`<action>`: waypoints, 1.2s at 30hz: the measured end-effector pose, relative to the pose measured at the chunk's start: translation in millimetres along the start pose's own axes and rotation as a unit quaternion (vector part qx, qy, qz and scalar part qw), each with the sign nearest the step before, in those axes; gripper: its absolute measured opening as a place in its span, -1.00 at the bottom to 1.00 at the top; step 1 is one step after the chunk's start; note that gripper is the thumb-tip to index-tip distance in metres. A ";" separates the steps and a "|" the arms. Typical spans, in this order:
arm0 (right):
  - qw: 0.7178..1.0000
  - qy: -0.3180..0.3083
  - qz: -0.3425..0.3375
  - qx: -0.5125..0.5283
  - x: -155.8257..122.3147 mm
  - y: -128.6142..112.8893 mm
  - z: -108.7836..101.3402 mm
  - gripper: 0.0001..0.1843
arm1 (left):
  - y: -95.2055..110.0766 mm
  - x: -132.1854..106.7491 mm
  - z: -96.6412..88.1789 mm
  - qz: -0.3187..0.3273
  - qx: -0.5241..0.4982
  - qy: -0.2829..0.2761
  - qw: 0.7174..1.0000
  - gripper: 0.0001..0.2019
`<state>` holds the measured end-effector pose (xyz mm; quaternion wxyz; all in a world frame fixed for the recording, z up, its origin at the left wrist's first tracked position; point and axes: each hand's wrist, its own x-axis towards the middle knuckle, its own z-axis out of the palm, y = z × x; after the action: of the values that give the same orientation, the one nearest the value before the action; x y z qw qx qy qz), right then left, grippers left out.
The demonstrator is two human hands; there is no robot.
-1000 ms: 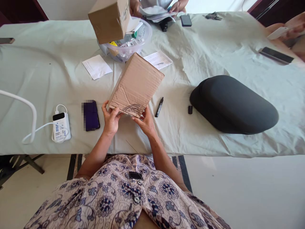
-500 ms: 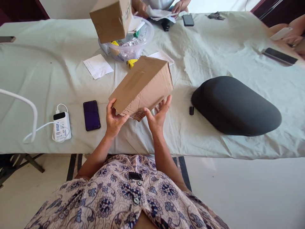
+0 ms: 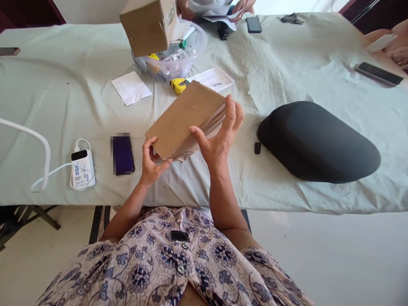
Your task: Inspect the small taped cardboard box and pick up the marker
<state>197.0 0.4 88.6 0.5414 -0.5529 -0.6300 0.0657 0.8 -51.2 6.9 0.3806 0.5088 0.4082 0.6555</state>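
A brown cardboard box (image 3: 186,114) is tilted above the table in front of me. My left hand (image 3: 153,163) grips its near left corner, thumb at the lower edge and fingers at the side. My right hand (image 3: 219,136) is beside the box's right side, its thumb and fingers spread apart; whether the palm touches the cardboard I cannot tell. Black scribbled lines mark the box's near lower end. Just beyond the box lie a yellow tape measure (image 3: 179,86) and a white tray-like sheet with print (image 3: 216,78).
A dark seat-shaped cushion (image 3: 318,142) and a small black piece (image 3: 257,148) lie to the right. At left are a phone (image 3: 123,154) and a white power bank (image 3: 83,170). A plastic basin (image 3: 178,66) carries another carton (image 3: 146,29). Two other people's hands are at the far side.
My right hand has moved up along the box's right side and opened wider. The box has turned so its top faces me more, and the tape measure shows more fully.
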 end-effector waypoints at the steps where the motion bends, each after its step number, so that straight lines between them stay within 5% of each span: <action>1: 1.000 0.001 0.002 0.004 1.0 3.2 0.9 0.02 | -0.9 0.5 -1.3 -0.001 0.006 -0.001 1.000 -0.19; 10: 0.996 0.045 0.055 0.056 15.2 34.9 -2.0 -0.44 | -6.8 0.7 -10.1 -0.032 0.017 -0.051 0.998 -0.12; 18: 0.987 0.087 0.110 0.078 14.0 42.1 -8.3 -0.62 | -4.4 -7.0 -11.1 -0.029 0.027 -0.082 0.996 -0.20; 23: 0.983 0.088 0.127 0.096 -0.7 34.1 -5.7 -0.66 | 8.0 -0.1 -4.8 -0.008 0.028 -0.003 1.000 -0.43; 28: 0.985 0.071 0.130 0.087 -10.9 32.2 -11.1 -0.63 | 17.0 13.4 -8.3 0.006 0.015 0.021 1.000 -0.12; 31: 0.988 0.040 0.142 0.056 -10.7 31.7 -19.7 -0.57 | 22.7 19.0 -11.3 0.007 0.050 0.036 0.998 -0.11; 36: 0.989 -0.027 0.142 -0.022 -9.8 29.1 -26.0 -0.44 | 30.9 27.8 -7.3 0.063 0.104 0.090 0.988 -0.55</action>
<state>232.9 -9.4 73.3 0.4972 -0.6468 -0.5604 0.1426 -14.2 -38.6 44.2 0.2449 0.5092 0.4736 0.6756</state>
